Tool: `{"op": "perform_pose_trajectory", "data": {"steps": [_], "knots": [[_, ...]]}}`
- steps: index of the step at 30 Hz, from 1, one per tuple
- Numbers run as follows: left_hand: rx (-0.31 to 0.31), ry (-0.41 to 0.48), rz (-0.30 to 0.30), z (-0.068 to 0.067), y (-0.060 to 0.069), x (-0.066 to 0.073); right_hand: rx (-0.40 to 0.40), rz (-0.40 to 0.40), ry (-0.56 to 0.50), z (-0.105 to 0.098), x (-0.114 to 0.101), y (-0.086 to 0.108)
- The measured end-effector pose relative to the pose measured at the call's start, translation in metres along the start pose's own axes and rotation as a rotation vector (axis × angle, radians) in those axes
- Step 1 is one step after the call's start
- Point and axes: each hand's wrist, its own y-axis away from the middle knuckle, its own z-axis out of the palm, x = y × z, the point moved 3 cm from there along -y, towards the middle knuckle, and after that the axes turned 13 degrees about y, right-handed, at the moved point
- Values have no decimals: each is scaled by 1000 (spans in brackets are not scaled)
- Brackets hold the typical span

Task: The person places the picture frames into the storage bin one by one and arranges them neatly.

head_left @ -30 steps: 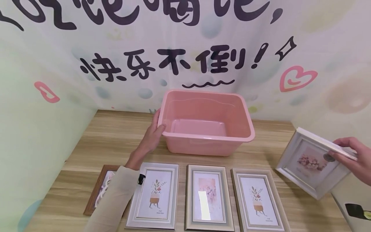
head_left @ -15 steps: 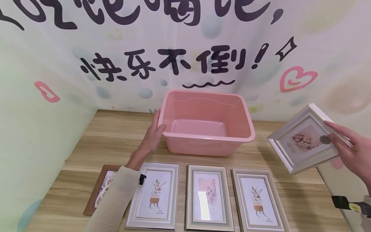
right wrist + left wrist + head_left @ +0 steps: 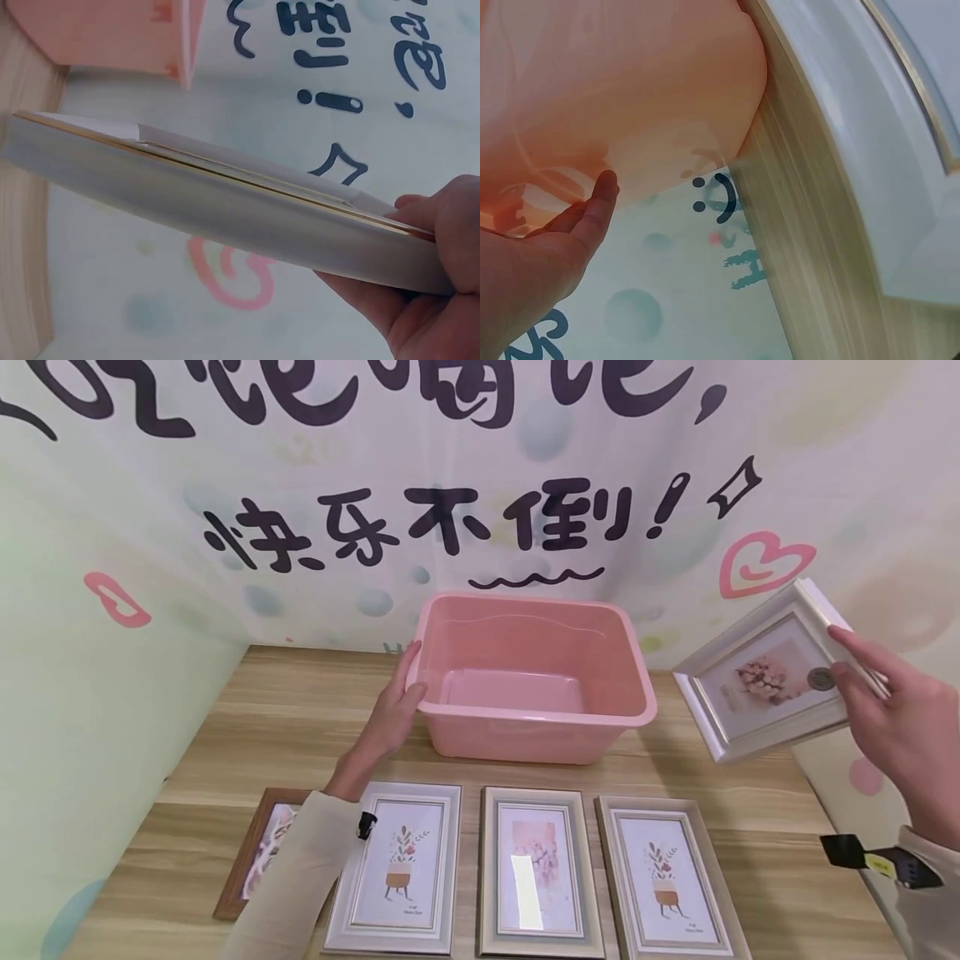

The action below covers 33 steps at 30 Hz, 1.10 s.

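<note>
A pink plastic basin [image 3: 525, 739] stands near the back of the table. My left hand [image 3: 392, 714] grips its left rim, thumb on the front side; the left wrist view shows the fingers against the basin's wall [image 3: 652, 97]. To the right, my right hand [image 3: 903, 718] holds a white picture frame [image 3: 720, 727] by its right edge, tilted in the air above the table. A print of pink flowers shows in it, with a round grey spot by my thumb. In the right wrist view, the held picture frame [image 3: 225, 217] is seen edge-on.
Along the front lie a white picture frame [image 3: 341, 914], a champagne-coloured one [image 3: 491, 893] and another pale one [image 3: 622, 893]. A brown picture frame [image 3: 247, 852] is partly hidden behind my left sleeve. A printed cloth [image 3: 360, 452] hangs behind the wooden table [image 3: 247, 718].
My right hand has raised the white picture frame and brought it leftward and back, closer to the basin, turning it as it rises. The left hand keeps its hold on the basin.
</note>
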Motion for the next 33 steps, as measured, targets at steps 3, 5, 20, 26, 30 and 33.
{"op": "perform_pose_trajectory", "data": {"steps": [3,5,20,26,30,33], "knots": [[-2,-1,17,0,0,-1,14,68,-30,-4,-10,-6],[-6,2,23,1,0,-1,26,104,-60,-6,-17,-9],[-36,19,8,6,9,24,27,237,-200,-19,-79,-41],[-29,19,27,4,5,12,52,199,-317,-14,-104,-51],[-37,5,9,8,14,36,13,186,-347,-5,-117,-51],[-38,-8,6,9,16,42,-26,174,-315,4,-125,-51]]}}
